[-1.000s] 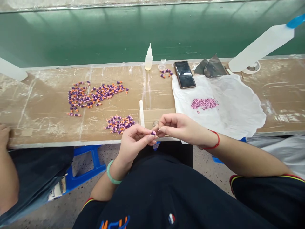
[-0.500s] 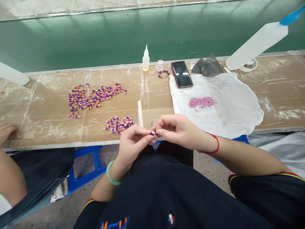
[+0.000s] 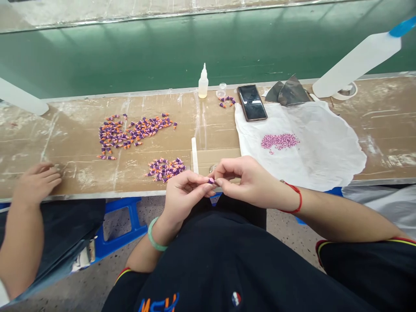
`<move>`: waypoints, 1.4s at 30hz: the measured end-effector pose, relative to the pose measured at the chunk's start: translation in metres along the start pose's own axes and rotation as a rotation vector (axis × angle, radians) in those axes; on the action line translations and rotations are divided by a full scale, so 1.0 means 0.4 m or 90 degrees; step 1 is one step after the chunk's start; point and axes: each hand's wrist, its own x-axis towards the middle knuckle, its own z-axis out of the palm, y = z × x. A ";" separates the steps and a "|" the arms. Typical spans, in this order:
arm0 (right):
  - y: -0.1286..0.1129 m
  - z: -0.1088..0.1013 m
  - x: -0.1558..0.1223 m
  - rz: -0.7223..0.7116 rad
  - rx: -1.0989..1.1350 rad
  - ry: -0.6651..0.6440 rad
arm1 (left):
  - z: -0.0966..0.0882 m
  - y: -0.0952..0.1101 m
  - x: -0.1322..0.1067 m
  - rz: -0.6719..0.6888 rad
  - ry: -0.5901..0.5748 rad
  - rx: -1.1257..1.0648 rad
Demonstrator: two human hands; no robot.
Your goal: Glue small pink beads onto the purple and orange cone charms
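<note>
While the left hand (image 3: 182, 190) clamps its fingers on one small purple-and-pink piece (image 3: 211, 180) by the front edge of the brown counter (image 3: 74, 134), the right hand (image 3: 248, 181) is beside it; cannot tell whether its fingers are closed. Counted: two larger purple-and-orange heaps (image 3: 167, 168), one white cloth (image 3: 321, 147).

On the long counter (image 3: 162, 147) with a scuffed brown surface, small purple-and-orange cone-shaped pieces (image 3: 146, 128) are scattered at the left. A compact heap of purple-and-pink pieces (image 3: 165, 170) is set nearer the front edge, beside a narrow white strip (image 3: 194, 156). A translucent nozzle-tipped squeeze bottle (image 3: 203, 86) is stood at the back; further right, a crumpled white sheet (image 3: 325, 147) is spread.
</note>
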 end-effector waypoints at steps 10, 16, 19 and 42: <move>-0.019 -0.007 0.015 -0.061 -0.098 -0.049 | -0.014 0.022 -0.005 -0.003 -0.026 0.049; -0.024 0.005 0.018 -0.109 -0.147 -0.017 | -0.018 0.020 -0.007 -0.011 -0.002 0.027; -0.021 0.011 0.014 -0.141 -0.170 0.001 | -0.020 0.018 -0.008 -0.040 -0.002 0.025; -0.034 0.002 0.022 -0.039 -0.032 -0.048 | -0.021 0.044 -0.010 -0.063 -0.014 -0.001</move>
